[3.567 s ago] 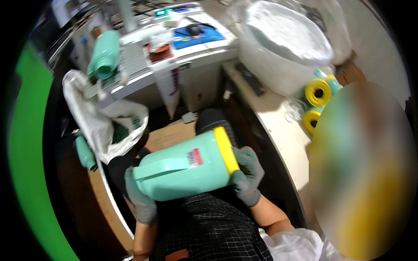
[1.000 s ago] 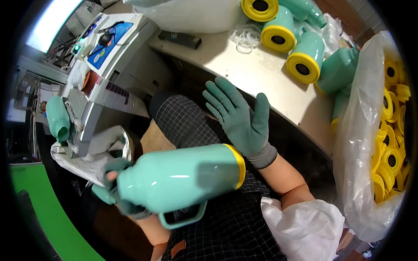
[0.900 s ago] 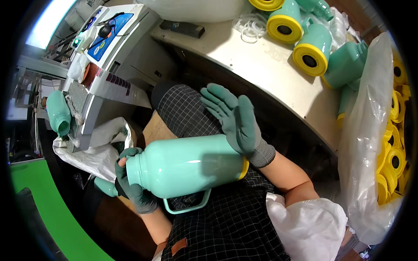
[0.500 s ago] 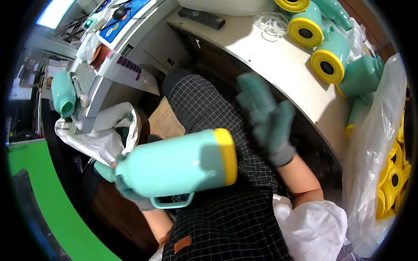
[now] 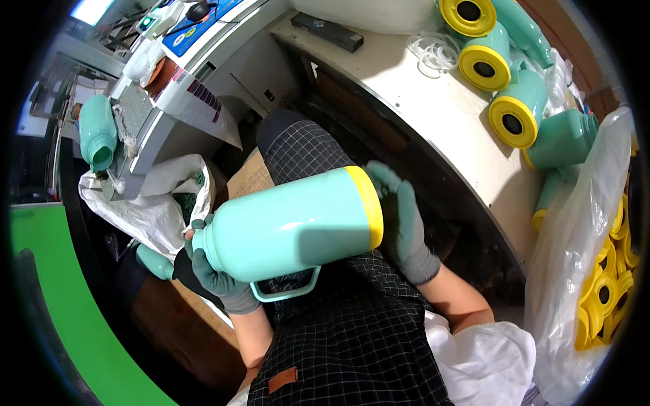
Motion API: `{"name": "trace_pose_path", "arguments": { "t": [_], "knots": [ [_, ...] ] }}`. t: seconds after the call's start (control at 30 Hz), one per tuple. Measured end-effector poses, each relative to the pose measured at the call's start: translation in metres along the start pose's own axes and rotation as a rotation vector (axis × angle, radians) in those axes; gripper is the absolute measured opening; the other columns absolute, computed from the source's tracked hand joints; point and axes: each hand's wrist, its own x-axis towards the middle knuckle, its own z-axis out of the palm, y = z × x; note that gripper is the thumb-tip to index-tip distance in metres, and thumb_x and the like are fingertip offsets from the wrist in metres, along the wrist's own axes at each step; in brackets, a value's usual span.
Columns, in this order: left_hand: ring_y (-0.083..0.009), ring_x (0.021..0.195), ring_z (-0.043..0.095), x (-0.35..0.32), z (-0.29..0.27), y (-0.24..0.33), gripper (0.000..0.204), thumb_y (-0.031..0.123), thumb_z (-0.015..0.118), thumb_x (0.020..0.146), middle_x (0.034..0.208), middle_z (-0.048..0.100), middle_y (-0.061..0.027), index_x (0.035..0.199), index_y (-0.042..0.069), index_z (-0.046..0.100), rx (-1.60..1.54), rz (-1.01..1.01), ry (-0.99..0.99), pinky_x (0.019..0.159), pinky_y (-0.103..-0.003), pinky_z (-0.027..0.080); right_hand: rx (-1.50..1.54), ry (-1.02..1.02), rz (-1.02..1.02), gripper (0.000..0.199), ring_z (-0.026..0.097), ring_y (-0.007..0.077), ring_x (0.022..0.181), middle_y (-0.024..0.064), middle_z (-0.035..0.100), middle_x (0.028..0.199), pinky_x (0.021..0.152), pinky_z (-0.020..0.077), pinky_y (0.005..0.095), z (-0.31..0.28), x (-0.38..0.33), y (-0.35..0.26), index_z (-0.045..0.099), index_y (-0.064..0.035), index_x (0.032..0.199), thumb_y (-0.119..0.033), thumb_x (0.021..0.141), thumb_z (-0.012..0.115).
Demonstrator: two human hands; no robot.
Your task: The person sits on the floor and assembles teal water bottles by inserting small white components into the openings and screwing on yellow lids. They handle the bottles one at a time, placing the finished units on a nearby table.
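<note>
A mint-green thermos jug (image 5: 284, 220) with a yellow base ring (image 5: 365, 206) lies on its side above my lap. Its base points right and slightly up, and its handle (image 5: 288, 289) is on the side towards me. My left hand (image 5: 218, 276), in a grey-green glove, is closed around the neck end. By the yellow base, my gloved right hand (image 5: 406, 227) is open with its fingers stretched out; whether the palm touches the base I cannot tell.
Several similar jugs (image 5: 518, 108) and white rings (image 5: 433, 53) occupy the pale bench at the right. A clear bag (image 5: 558, 271) holds yellow ring parts (image 5: 602, 294). To the left are a white sack (image 5: 135, 206), a jug body (image 5: 98, 132) and a green panel (image 5: 47, 271).
The jug has moved slightly right and up, its base end rising, with my left hand still on its neck. My right hand has come down and in beside the yellow base.
</note>
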Motion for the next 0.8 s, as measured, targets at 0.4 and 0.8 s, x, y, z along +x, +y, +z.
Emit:
{"name": "trace_pose_path", "arguments": {
  "t": [0.4,0.8],
  "knots": [
    [-0.0364,0.144,0.044,0.008,0.107,0.013,0.065,0.031,0.048,0.104,0.162,0.039,-0.0165,0.162,0.008,0.03,0.193,0.011,-0.085,0.12,-0.052,0.037,0.461,0.421,-0.096,0.05,0.064,0.0249,0.118,0.0138,0.065,0.132,0.101,0.0541,0.0393,-0.036,0.036,-0.065,0.056,-0.0002,0.141,-0.037,0.108,0.054],
    [-0.0341,0.137,0.049,0.012,0.084,-0.015,0.06,0.032,0.049,0.104,0.154,0.043,-0.0198,0.154,-0.001,0.039,0.207,-0.147,-0.349,0.118,-0.047,0.037,0.544,0.889,-0.631,0.026,0.065,0.0323,0.108,0.0155,0.065,0.104,0.097,0.0563,0.0471,-0.266,0.106,-0.274,0.058,-0.0012,0.12,-0.015,0.099,0.064]
  ]
}}
